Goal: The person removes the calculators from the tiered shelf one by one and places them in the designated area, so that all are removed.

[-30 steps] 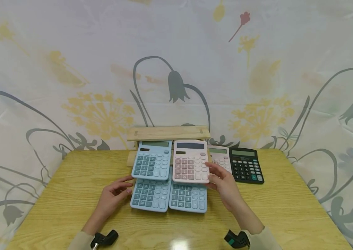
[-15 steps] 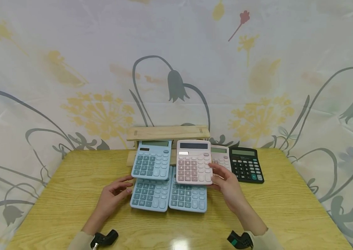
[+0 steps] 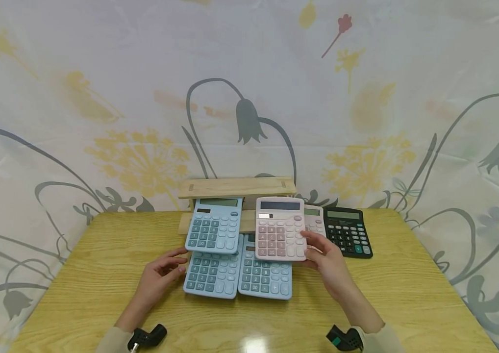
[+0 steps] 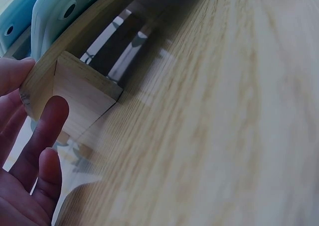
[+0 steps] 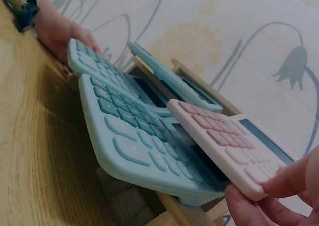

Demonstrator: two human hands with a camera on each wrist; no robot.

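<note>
My right hand (image 3: pixel 328 264) pinches the lower right edge of a pink calculator (image 3: pixel 280 220), thumb and fingers on opposite faces in the right wrist view. This calculator overlaps the top of a light blue calculator (image 3: pixel 265 279) on the wooden rack's lower tier. My left hand (image 3: pixel 156 279) rests with loosely bent fingers at the left end of the wooden rack (image 4: pixel 82 94); its fingertips are at the wood in the left wrist view. Beside it are another lower blue calculator (image 3: pixel 212 275) and an upper blue one (image 3: pixel 215 225).
The rack's top bar (image 3: pixel 237 187) runs behind the calculators. At the right, a second pink calculator (image 3: pixel 314 220), partly covered, and a black calculator (image 3: pixel 348 233) lean side by side. The wooden tabletop (image 3: pixel 408 294) spreads around, with a patterned cloth backdrop (image 3: pixel 249 49) behind.
The pink calculator has shifted right with my right hand, uncovering more of the lower blue calculator and covering more of the pink one behind. My left hand has stayed put.
</note>
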